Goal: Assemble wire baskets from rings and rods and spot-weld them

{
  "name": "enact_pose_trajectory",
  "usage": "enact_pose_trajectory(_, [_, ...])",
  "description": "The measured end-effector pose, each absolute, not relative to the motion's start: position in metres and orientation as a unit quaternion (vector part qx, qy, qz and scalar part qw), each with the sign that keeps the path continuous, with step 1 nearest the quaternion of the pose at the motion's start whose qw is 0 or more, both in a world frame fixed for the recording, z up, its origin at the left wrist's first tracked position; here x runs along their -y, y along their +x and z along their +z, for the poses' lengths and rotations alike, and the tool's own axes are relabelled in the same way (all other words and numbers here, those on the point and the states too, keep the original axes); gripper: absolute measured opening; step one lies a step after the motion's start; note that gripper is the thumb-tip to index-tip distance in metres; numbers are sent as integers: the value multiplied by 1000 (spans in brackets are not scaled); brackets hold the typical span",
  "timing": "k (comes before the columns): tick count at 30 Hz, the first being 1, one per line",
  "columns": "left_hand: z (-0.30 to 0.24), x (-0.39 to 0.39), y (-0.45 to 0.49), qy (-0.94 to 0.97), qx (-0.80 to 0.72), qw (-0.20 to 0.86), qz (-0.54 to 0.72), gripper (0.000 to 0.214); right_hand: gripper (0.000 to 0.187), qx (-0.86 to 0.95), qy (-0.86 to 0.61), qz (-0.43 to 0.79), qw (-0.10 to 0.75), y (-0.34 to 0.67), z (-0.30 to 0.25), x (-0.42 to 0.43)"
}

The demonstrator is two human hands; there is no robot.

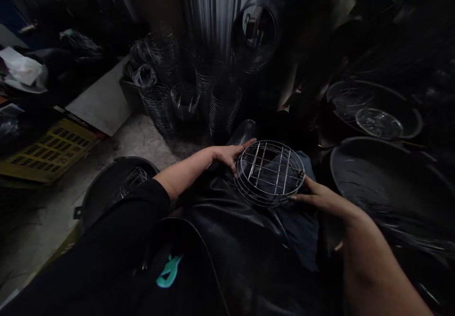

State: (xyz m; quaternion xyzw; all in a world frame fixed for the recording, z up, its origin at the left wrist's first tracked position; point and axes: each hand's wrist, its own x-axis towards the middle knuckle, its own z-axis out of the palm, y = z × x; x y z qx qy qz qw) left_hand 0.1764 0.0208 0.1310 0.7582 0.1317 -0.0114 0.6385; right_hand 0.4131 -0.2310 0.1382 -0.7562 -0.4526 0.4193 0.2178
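A round wire rack (270,171), made of stacked rings with a grid of bars across its top, is held over my lap. My left hand (230,157) grips its left rim, with the thumb and fingers spread along the edge. On the opposite side my right hand (309,192) grips the right rim, its fingers around the wire. Parts of both hands' fingers are hidden behind the rings. Beneath the rack lies a black apron (227,202) spread over my legs.
Stacks of wire rings (225,107) stand on the floor ahead. At right are a large dark basin (384,178) and another basin (415,117) holding round wire pieces. At left sit a yellow crate (50,148) and a black tub (103,183) with wire in it.
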Motion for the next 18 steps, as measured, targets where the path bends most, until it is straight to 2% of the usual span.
enact_pose_trajectory(4, [119, -11, 176, 825, -105, 554, -41, 142, 94, 467, -770, 394, 182, 415, 128, 227])
enact_pose_trajectory(7, [123, -13, 175, 810, -105, 576, -38, 141, 97, 437, -773, 393, 238, 409, 127, 225])
enact_pose_trajectory(10, [139, -24, 177, 722, -129, 677, -58, 131, 102, 418, -759, 388, 314, 398, 128, 227])
enact_pose_trajectory(12, [151, -31, 181, 665, -194, 720, -42, 121, 103, 415, -762, 370, 333, 387, 130, 228])
enact_pose_trajectory(15, [164, -34, 192, 653, -254, 712, -35, 103, 101, 411, -766, 343, 356, 369, 139, 231])
enact_pose_trajectory(18, [174, -33, 198, 670, -253, 688, -120, 91, 99, 413, -772, 314, 368, 352, 155, 231])
